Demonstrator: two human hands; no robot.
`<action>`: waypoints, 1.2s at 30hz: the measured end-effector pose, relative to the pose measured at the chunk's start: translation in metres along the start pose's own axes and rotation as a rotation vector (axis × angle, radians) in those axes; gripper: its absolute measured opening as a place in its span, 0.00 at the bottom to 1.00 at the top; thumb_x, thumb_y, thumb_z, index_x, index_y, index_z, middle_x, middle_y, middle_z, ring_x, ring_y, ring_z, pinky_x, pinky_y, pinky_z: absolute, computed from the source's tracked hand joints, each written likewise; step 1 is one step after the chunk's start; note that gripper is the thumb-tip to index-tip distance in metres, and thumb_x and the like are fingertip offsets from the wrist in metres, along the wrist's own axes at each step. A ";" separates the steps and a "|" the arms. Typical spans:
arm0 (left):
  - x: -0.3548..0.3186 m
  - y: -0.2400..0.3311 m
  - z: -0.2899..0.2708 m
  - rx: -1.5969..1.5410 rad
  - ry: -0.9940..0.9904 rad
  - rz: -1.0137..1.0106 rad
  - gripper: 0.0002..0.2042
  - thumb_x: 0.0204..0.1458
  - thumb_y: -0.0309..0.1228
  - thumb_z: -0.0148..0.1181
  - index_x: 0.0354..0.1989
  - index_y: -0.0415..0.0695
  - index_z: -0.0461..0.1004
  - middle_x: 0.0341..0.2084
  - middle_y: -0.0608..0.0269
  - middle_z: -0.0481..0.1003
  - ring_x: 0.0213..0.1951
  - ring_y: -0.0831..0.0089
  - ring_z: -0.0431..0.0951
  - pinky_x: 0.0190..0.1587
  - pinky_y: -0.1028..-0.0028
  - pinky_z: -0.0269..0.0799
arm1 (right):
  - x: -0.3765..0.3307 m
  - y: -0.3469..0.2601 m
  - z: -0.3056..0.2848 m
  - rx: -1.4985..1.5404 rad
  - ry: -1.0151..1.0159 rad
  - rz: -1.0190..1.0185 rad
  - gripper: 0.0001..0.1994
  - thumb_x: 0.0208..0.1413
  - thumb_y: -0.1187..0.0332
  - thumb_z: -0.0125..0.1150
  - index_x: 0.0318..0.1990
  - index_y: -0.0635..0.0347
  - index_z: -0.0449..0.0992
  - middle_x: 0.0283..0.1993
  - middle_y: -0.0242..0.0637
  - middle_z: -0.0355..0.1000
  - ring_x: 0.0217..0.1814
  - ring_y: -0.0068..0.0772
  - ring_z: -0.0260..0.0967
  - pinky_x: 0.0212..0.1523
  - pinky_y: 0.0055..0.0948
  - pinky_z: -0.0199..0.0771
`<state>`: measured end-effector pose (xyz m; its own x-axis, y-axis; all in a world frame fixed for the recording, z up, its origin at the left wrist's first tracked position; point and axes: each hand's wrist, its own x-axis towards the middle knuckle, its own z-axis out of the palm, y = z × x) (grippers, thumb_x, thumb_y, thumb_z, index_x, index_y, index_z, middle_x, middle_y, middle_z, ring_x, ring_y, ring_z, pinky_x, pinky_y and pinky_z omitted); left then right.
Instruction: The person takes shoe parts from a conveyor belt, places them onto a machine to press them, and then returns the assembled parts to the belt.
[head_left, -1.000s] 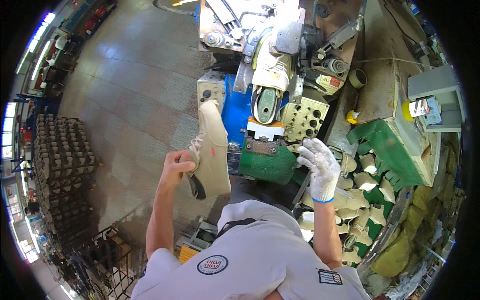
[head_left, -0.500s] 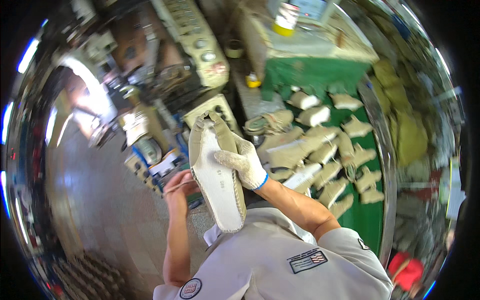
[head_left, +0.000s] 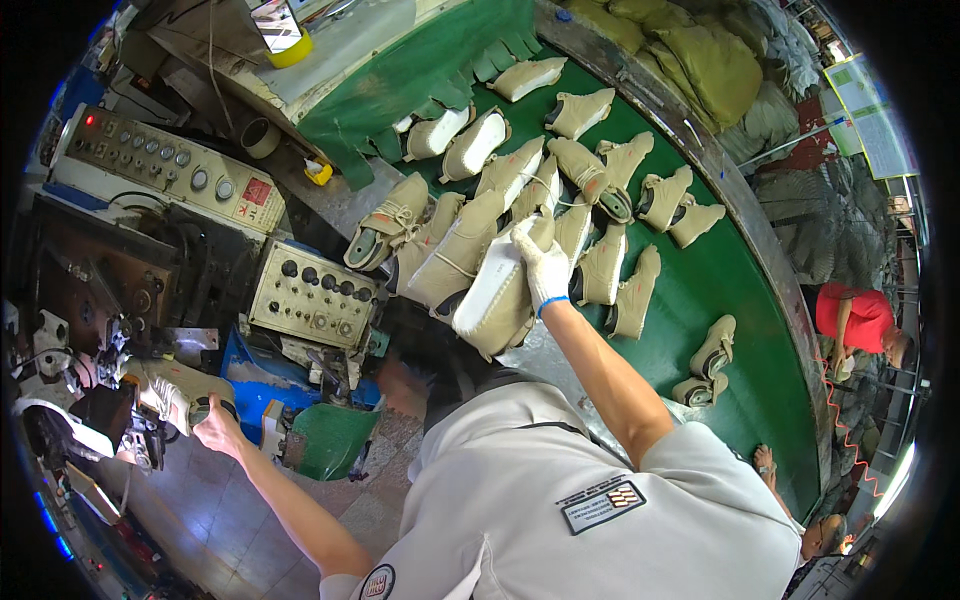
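My right hand point(head_left: 544, 268), in a white knit glove with a blue cuff edge, grips a beige shoe upper point(head_left: 492, 290) by its toe end, the white insole side turned up. That upper lies at the near edge of a pile of similar beige shoe uppers point(head_left: 465, 238) on the green belt. Far to the left, my bare left hand point(head_left: 216, 428) closes on the heel of another beige shoe upper, a laced one point(head_left: 172, 388). Its toe end sits in the metal clamps of a machine point(head_left: 128, 425), partly hidden by those parts.
Control panels with knobs point(head_left: 315, 297) and gauges point(head_left: 180, 165) belong to the machine. A metal rim point(head_left: 745, 235) borders the green belt point(head_left: 740, 300), with sacks point(head_left: 700, 60) beyond. Another person in a red shirt point(head_left: 850, 315) is at the far right. A yellow-based container point(head_left: 285, 45) stands on a bench.
The view has swung right. My right hand has carried its shoe upper from in front of my body to the pile. My left hand has reached out to the upper at the machine.
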<state>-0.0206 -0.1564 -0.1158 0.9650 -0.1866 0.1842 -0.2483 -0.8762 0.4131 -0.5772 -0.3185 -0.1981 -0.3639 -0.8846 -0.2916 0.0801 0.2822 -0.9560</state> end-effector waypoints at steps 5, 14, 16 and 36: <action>0.021 -0.055 -0.015 -1.035 -0.295 -0.094 0.21 0.49 0.29 0.73 0.49 0.28 0.78 0.44 0.51 0.80 0.42 0.61 0.82 0.45 0.63 0.80 | 0.018 0.058 0.002 -0.603 -0.019 -0.113 0.42 0.50 0.49 0.74 0.67 0.62 0.63 0.56 0.56 0.76 0.59 0.61 0.74 0.60 0.45 0.72; -0.207 -0.015 -0.043 -2.199 -1.445 -0.176 0.35 0.59 0.51 0.49 0.67 0.36 0.65 0.55 0.23 0.70 0.47 0.36 0.79 0.45 0.44 0.80 | -0.018 -0.005 0.031 -0.097 -0.304 -0.250 0.39 0.54 0.61 0.74 0.68 0.72 0.64 0.65 0.51 0.70 0.66 0.43 0.69 0.69 0.37 0.66; -0.238 0.001 -0.033 -2.306 -1.715 -0.286 0.39 0.60 0.57 0.51 0.71 0.39 0.60 0.54 0.19 0.68 0.47 0.26 0.77 0.44 0.39 0.80 | -0.072 -0.088 0.062 0.029 -0.731 -0.260 0.37 0.63 0.49 0.62 0.69 0.71 0.64 0.62 0.49 0.73 0.64 0.38 0.70 0.65 0.34 0.68; -0.367 0.156 0.042 -1.140 -2.725 -0.650 0.47 0.37 0.52 0.53 0.70 0.41 0.63 0.52 0.30 0.74 0.44 0.40 0.79 0.45 0.47 0.78 | -0.035 -0.092 -0.037 0.917 -0.459 0.189 0.33 0.46 0.66 0.75 0.61 0.66 0.71 0.52 0.46 0.79 0.50 0.42 0.81 0.56 0.42 0.82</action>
<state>-0.4100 -0.2428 -0.1564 -0.8244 -0.5572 -0.0992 0.5512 -0.8303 0.0826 -0.6062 -0.2999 -0.0983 0.1009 -0.9656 -0.2396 0.8433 0.2108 -0.4944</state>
